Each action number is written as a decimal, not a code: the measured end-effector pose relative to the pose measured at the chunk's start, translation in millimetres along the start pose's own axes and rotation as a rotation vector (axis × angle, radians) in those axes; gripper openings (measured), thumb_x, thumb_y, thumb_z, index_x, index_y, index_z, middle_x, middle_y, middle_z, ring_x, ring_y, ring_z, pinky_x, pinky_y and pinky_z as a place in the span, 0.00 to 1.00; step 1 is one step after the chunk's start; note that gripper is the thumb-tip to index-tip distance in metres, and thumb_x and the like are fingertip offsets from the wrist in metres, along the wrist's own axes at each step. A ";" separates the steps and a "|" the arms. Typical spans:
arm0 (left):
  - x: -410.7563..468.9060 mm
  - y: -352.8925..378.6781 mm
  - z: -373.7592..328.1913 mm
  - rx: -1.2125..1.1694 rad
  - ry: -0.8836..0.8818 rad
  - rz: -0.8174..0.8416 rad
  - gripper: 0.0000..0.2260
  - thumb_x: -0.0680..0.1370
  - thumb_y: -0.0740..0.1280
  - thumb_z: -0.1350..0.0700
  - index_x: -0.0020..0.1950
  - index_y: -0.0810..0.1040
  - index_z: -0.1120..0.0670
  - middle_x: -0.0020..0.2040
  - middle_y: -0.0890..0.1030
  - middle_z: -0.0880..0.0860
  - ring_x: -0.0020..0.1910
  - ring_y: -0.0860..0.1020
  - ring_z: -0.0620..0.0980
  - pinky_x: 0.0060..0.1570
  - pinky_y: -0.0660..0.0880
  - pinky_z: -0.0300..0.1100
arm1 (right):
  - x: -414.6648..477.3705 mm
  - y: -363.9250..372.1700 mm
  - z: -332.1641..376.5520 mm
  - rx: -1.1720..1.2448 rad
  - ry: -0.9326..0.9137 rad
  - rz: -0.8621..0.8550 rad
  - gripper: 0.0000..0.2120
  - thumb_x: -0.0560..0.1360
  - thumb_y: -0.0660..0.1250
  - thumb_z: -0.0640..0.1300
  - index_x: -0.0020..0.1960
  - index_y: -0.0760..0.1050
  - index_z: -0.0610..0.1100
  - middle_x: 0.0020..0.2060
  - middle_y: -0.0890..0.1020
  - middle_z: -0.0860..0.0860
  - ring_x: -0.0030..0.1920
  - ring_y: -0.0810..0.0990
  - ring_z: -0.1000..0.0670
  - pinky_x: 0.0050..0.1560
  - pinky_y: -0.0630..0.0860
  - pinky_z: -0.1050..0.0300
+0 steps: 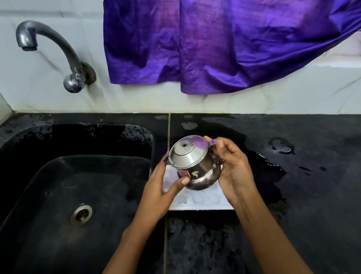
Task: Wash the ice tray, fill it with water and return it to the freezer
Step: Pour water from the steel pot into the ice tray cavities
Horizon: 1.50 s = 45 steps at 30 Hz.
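Observation:
A white ice tray (203,199) lies flat on the black counter just right of the sink, mostly hidden under my hands. Above it I hold a small lidded steel pot (192,164), tilted toward the left. My left hand (159,189) grips its lower left side, thumb across the belly. My right hand (231,166) wraps the right side, fingers near the lid's rim. The tray's near cells look pale; whether they hold water I cannot tell.
A black sink (67,199) with a steel drain (81,214) lies to the left. A curved tap (51,52) juts from the tiled wall, not running. A purple cloth (240,24) hangs above the wet counter (319,175), which has puddles.

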<state>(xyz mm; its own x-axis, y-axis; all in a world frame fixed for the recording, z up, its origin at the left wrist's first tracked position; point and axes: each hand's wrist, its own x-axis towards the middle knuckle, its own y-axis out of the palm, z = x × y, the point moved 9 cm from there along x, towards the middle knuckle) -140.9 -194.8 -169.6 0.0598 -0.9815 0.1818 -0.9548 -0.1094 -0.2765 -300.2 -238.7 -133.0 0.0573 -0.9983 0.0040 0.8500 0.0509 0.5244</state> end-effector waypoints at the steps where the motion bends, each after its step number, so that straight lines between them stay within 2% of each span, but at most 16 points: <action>1: 4.8 0.2 -6.3 -0.038 0.006 -0.018 0.23 0.72 0.69 0.44 0.64 0.65 0.33 0.61 0.72 0.26 0.63 0.67 0.27 0.57 0.63 0.21 | 1.7 1.0 -0.2 0.024 -0.009 0.008 0.06 0.75 0.62 0.39 0.40 0.76 0.43 0.46 0.84 0.49 0.53 0.82 0.53 0.52 0.77 0.58; 3: 16.9 -0.7 -12.3 -0.121 0.002 -0.060 0.21 0.72 0.71 0.48 0.60 0.69 0.34 0.57 0.77 0.31 0.59 0.73 0.30 0.54 0.68 0.23 | 8.8 2.0 0.2 0.083 -0.015 0.020 0.12 0.78 0.59 0.36 0.38 0.75 0.44 0.45 0.84 0.50 0.53 0.82 0.54 0.49 0.77 0.60; 5: 29.2 -1.5 -11.2 -0.157 -0.002 -0.095 0.21 0.72 0.73 0.54 0.58 0.71 0.36 0.54 0.80 0.37 0.55 0.76 0.33 0.52 0.71 0.26 | 19.2 0.0 0.3 0.094 -0.015 0.001 0.09 0.77 0.59 0.37 0.41 0.75 0.43 0.47 0.84 0.49 0.53 0.82 0.53 0.51 0.77 0.58; 7: 40.7 -0.2 -6.6 -0.172 -0.012 -0.110 0.21 0.72 0.72 0.59 0.57 0.71 0.38 0.53 0.80 0.40 0.53 0.78 0.33 0.50 0.73 0.27 | 30.6 -6.0 -1.4 0.023 -0.008 -0.052 0.06 0.76 0.61 0.39 0.45 0.77 0.43 0.47 0.83 0.48 0.50 0.81 0.52 0.51 0.76 0.57; 9: 54.0 2.3 -1.3 -0.189 -0.021 -0.117 0.22 0.72 0.72 0.61 0.57 0.71 0.39 0.52 0.80 0.40 0.52 0.78 0.32 0.48 0.73 0.27 | 42.9 -15.4 -3.1 -0.120 -0.005 -0.111 0.07 0.76 0.63 0.41 0.46 0.79 0.45 0.45 0.83 0.51 0.46 0.80 0.56 0.47 0.74 0.59; 12: 74.8 7.0 8.8 -0.218 -0.036 -0.109 0.23 0.73 0.71 0.63 0.59 0.71 0.39 0.56 0.80 0.42 0.56 0.78 0.37 0.53 0.75 0.33 | 61.2 -25.7 -4.8 -0.246 -0.013 -0.144 0.07 0.76 0.64 0.41 0.48 0.80 0.46 0.45 0.84 0.54 0.46 0.81 0.60 0.47 0.73 0.64; 16: 100.1 15.1 22.2 -0.219 -0.047 -0.097 0.24 0.73 0.71 0.64 0.59 0.70 0.40 0.57 0.79 0.41 0.58 0.77 0.38 0.55 0.73 0.33 | 86.2 -33.9 -9.1 -0.226 -0.009 -0.156 0.09 0.76 0.64 0.39 0.54 0.79 0.42 0.50 0.83 0.46 0.51 0.81 0.53 0.54 0.77 0.59; 19: 117.4 21.5 32.3 -0.220 -0.067 -0.101 0.25 0.73 0.71 0.66 0.61 0.69 0.42 0.59 0.78 0.43 0.59 0.76 0.40 0.57 0.72 0.35 | 104.1 -37.3 -14.3 -0.236 -0.001 -0.158 0.10 0.76 0.63 0.39 0.56 0.78 0.42 0.51 0.82 0.47 0.53 0.80 0.53 0.54 0.77 0.60; 25: 140.2 34.6 41.6 -0.187 -0.098 -0.044 0.24 0.74 0.68 0.67 0.61 0.67 0.44 0.58 0.77 0.43 0.57 0.75 0.33 0.56 0.70 0.30 | 123.5 -51.7 -25.7 -0.240 0.049 -0.238 0.10 0.77 0.63 0.38 0.57 0.78 0.42 0.55 0.81 0.44 0.57 0.79 0.50 0.56 0.75 0.60; 32: 148.6 41.0 43.3 -0.162 -0.096 -0.001 0.24 0.74 0.67 0.69 0.67 0.65 0.54 0.57 0.74 0.41 0.54 0.73 0.27 0.52 0.69 0.24 | 129.7 -60.1 -33.3 -0.237 0.086 -0.254 0.10 0.77 0.63 0.38 0.56 0.78 0.41 0.56 0.80 0.41 0.59 0.78 0.46 0.61 0.74 0.53; 37: 149.5 40.5 48.0 -0.117 -0.093 0.008 0.24 0.74 0.68 0.68 0.65 0.65 0.50 0.57 0.74 0.40 0.55 0.73 0.28 0.54 0.68 0.25 | 130.7 -60.9 -36.1 -0.238 0.096 -0.232 0.09 0.77 0.63 0.38 0.54 0.78 0.43 0.56 0.80 0.42 0.57 0.78 0.48 0.60 0.74 0.55; 40: 149.6 40.7 49.0 -0.077 -0.100 0.040 0.24 0.75 0.68 0.66 0.67 0.65 0.51 0.58 0.74 0.41 0.59 0.73 0.36 0.59 0.68 0.30 | 130.4 -61.3 -34.2 -0.281 0.085 -0.215 0.08 0.77 0.63 0.38 0.53 0.79 0.45 0.55 0.81 0.43 0.57 0.78 0.48 0.58 0.74 0.57; 42: 150.4 40.2 47.0 -0.042 -0.100 0.064 0.25 0.75 0.68 0.64 0.70 0.64 0.54 0.62 0.73 0.44 0.65 0.71 0.44 0.64 0.67 0.37 | 130.8 -62.5 -30.9 -0.340 0.074 -0.223 0.10 0.76 0.64 0.38 0.57 0.78 0.44 0.57 0.81 0.43 0.59 0.78 0.47 0.62 0.73 0.54; 45: 148.1 36.8 45.8 0.062 -0.104 0.081 0.29 0.76 0.68 0.58 0.74 0.60 0.56 0.70 0.69 0.51 0.70 0.67 0.49 0.69 0.64 0.43 | 130.8 -66.5 -23.9 -0.425 0.073 -0.241 0.17 0.76 0.65 0.38 0.64 0.74 0.42 0.60 0.79 0.45 0.61 0.76 0.50 0.65 0.70 0.56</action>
<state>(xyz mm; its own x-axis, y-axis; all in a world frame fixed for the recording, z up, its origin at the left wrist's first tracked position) -153.8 -351.4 -196.0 0.0163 -0.9982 0.0583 -0.9379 -0.0354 -0.3450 -336.8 -372.1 -187.7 -0.1437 -0.9794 -0.1421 0.9811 -0.1598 0.1093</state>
